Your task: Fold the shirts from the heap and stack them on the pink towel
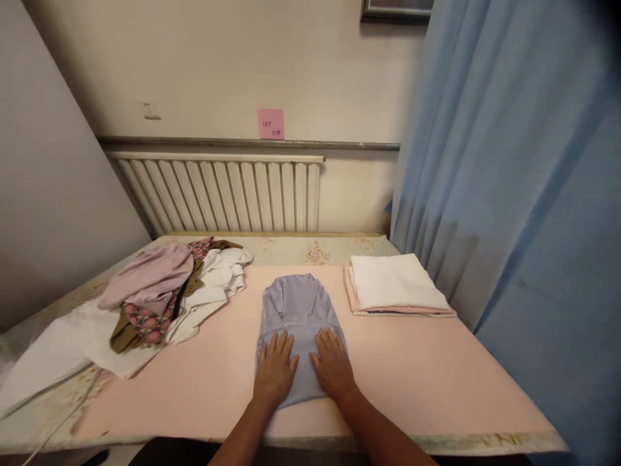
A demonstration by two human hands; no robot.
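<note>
A light blue striped shirt (301, 310), folded into a narrow upright panel, lies on the pink cloth (208, 382) in front of me. My left hand (276, 367) rests flat on the lower left part of the shirt with its fingers spread. On the lower right part lies my right hand (332, 364), palm down and fingers stretched out. Neither hand grips the fabric. Between the two hands a strip of shirt shows; what lies under the palms is hidden.
At the left is a loose heap of clothes (150, 285) in pink, white, brown and floral print. A stack of folded cloths (395, 281), white on top, sits at the right. Behind the table stand a radiator (228, 194) and the wall; a blue curtain (466, 194) hangs along the right.
</note>
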